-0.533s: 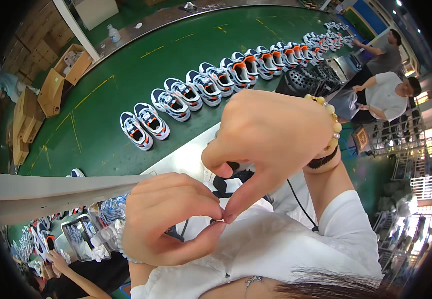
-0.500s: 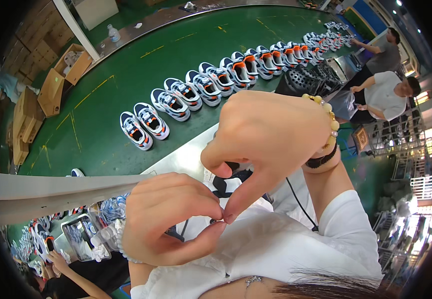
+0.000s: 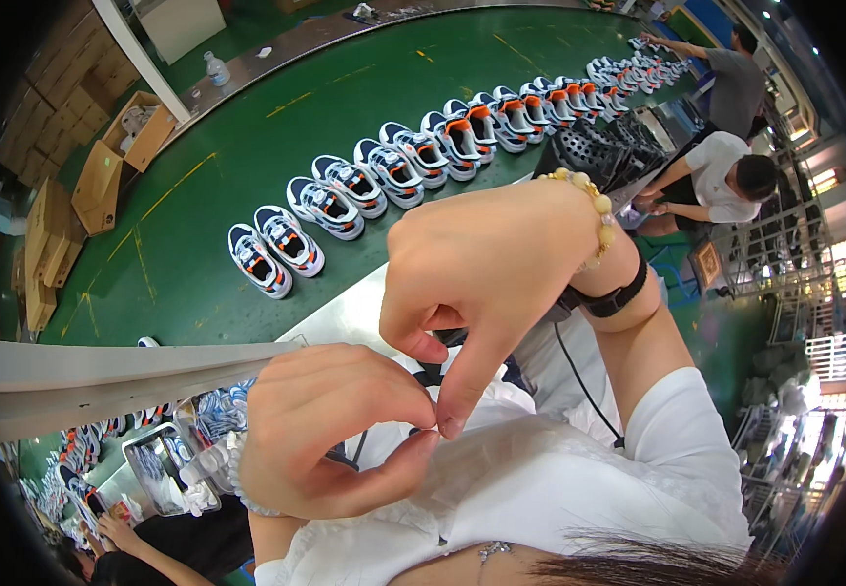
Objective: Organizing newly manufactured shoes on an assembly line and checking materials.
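Note:
My left hand is curled into a pinch, thumb against index finger, in front of my white shirt. From above, my right hand points its thumb down so that the tip meets those pinched fingertips. Its index finger is bent, with a gap between finger and thumb. Whatever lies at the fingertips is too small or hidden to make out. Behind the hands, a dark and white item shows only in part. A beaded bracelet and a black band circle my right wrist.
A green belt carries a row of white, navy and orange sneakers. A pale metal bar juts in from the left. Black perforated crates stand beyond my right hand. Co-workers, one in a white shirt, stand right; another's hands show lower left.
My right hand has shifted slightly left, while the left hand keeps its pinch. On the right, the white-shirted co-worker bends lower, and the grey-shirted one reaches over the belt.

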`<action>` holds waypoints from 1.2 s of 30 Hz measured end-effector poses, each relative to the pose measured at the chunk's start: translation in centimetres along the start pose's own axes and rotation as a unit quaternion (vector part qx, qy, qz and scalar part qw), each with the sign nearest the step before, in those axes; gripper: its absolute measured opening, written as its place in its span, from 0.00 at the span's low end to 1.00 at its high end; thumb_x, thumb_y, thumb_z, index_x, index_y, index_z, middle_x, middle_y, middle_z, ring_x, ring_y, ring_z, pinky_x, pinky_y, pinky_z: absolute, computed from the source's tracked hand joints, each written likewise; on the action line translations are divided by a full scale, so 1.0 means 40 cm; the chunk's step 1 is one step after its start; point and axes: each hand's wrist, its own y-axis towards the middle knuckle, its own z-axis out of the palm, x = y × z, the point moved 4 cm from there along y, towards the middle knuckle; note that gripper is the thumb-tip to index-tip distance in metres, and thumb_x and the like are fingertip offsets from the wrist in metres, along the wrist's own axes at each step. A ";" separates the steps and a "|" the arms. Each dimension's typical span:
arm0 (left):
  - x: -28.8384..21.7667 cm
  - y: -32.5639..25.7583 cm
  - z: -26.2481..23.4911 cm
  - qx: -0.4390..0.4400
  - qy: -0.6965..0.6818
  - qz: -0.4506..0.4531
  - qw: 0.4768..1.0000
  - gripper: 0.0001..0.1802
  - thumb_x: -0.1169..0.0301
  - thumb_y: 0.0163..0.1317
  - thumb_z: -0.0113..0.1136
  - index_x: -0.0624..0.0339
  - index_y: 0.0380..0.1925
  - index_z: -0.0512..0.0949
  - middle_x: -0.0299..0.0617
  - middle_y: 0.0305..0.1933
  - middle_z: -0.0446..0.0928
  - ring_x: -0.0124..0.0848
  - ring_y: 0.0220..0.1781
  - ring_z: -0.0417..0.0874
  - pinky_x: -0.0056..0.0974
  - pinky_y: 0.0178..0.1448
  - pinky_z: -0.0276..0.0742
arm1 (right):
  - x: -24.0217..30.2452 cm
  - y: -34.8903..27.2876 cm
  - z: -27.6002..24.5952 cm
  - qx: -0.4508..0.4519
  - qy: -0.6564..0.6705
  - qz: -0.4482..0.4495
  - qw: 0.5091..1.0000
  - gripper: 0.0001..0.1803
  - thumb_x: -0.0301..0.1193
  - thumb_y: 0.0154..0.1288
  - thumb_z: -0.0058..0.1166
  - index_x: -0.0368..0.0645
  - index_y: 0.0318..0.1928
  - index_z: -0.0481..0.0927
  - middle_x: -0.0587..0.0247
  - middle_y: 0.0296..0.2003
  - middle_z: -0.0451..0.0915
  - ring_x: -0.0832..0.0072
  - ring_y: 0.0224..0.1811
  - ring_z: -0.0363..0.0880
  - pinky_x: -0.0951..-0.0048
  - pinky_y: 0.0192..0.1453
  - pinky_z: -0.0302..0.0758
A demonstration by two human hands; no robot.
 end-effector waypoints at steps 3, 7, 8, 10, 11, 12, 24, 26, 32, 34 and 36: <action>0.001 0.014 0.014 -0.013 -0.002 -0.005 1.000 0.11 0.82 0.34 0.65 0.59 0.22 0.77 0.39 0.20 0.78 0.34 0.21 0.79 0.32 0.26 0.73 | -0.010 -0.007 -0.002 0.026 0.025 -0.018 0.999 0.31 0.54 0.48 0.65 0.36 0.12 0.75 0.65 0.08 0.67 0.75 0.12 0.65 0.72 0.17 0.60; 0.011 0.019 0.021 -0.011 0.008 0.003 1.000 0.11 0.82 0.34 0.66 0.59 0.22 0.78 0.39 0.20 0.77 0.34 0.21 0.79 0.32 0.24 0.72 | -0.032 -0.001 0.015 0.072 0.061 -0.008 0.995 0.26 0.49 0.48 0.68 0.39 0.14 0.76 0.70 0.08 0.67 0.78 0.10 0.62 0.74 0.16 0.55; 0.012 0.022 0.023 -0.010 0.006 0.002 1.000 0.11 0.82 0.34 0.66 0.59 0.22 0.78 0.39 0.20 0.77 0.34 0.21 0.79 0.32 0.24 0.72 | -0.033 -0.002 0.014 0.072 0.062 -0.008 0.995 0.26 0.49 0.48 0.68 0.39 0.14 0.76 0.70 0.08 0.67 0.78 0.10 0.62 0.74 0.16 0.55; 0.011 0.029 0.029 -0.002 0.030 0.021 0.999 0.12 0.82 0.34 0.66 0.59 0.22 0.78 0.39 0.20 0.77 0.34 0.21 0.79 0.32 0.24 0.72 | -0.031 -0.005 0.014 0.094 0.067 -0.021 0.993 0.26 0.49 0.49 0.67 0.38 0.15 0.76 0.70 0.08 0.68 0.78 0.11 0.62 0.74 0.16 0.56; 0.017 0.031 0.028 -0.001 0.030 0.021 0.999 0.12 0.82 0.34 0.66 0.59 0.22 0.78 0.39 0.20 0.77 0.34 0.21 0.79 0.32 0.24 0.72 | -0.038 -0.001 0.017 0.093 0.067 -0.021 0.993 0.26 0.49 0.49 0.67 0.38 0.15 0.76 0.70 0.08 0.68 0.78 0.11 0.62 0.74 0.16 0.56; 0.020 0.035 0.028 0.019 0.037 0.037 0.998 0.12 0.82 0.34 0.67 0.59 0.22 0.77 0.39 0.20 0.77 0.34 0.21 0.79 0.32 0.24 0.72 | -0.049 0.002 0.027 0.119 0.092 -0.005 0.989 0.25 0.48 0.49 0.67 0.38 0.16 0.76 0.71 0.10 0.69 0.79 0.12 0.62 0.74 0.17 0.56; 0.044 0.069 0.055 0.044 0.067 0.076 0.994 0.13 0.82 0.32 0.67 0.60 0.23 0.77 0.38 0.21 0.76 0.33 0.24 0.81 0.32 0.24 0.75 | -0.101 0.002 0.055 0.211 0.244 -0.020 0.946 0.17 0.39 0.54 0.68 0.36 0.27 0.81 0.70 0.19 0.76 0.85 0.21 0.69 0.79 0.25 0.65; 0.052 0.073 0.058 0.044 0.063 0.078 0.994 0.13 0.82 0.32 0.67 0.60 0.23 0.77 0.37 0.22 0.77 0.33 0.24 0.81 0.32 0.24 0.75 | -0.110 -0.001 0.054 0.220 0.249 -0.019 0.943 0.16 0.38 0.54 0.68 0.35 0.29 0.82 0.70 0.20 0.77 0.85 0.22 0.70 0.79 0.26 0.66; 0.053 0.076 0.062 0.057 0.081 0.104 0.990 0.15 0.81 0.32 0.67 0.61 0.25 0.77 0.38 0.24 0.78 0.34 0.25 0.81 0.33 0.25 0.75 | -0.123 -0.003 0.059 0.255 0.281 -0.018 0.925 0.15 0.36 0.54 0.67 0.35 0.30 0.82 0.69 0.23 0.80 0.86 0.23 0.72 0.80 0.26 0.67; 0.063 0.068 0.063 0.044 0.099 0.124 0.986 0.15 0.78 0.32 0.67 0.61 0.25 0.77 0.37 0.24 0.78 0.34 0.25 0.81 0.33 0.25 0.74 | -0.142 0.006 0.074 0.269 0.312 -0.017 0.911 0.15 0.37 0.55 0.67 0.35 0.30 0.82 0.70 0.22 0.80 0.87 0.23 0.72 0.81 0.25 0.67; 0.047 0.081 0.068 0.052 0.115 0.119 0.985 0.14 0.81 0.32 0.66 0.60 0.24 0.77 0.38 0.24 0.79 0.34 0.25 0.82 0.33 0.26 0.74 | -0.145 -0.003 0.073 0.280 0.295 -0.011 0.913 0.16 0.38 0.55 0.67 0.35 0.29 0.82 0.70 0.22 0.79 0.87 0.22 0.72 0.81 0.24 0.67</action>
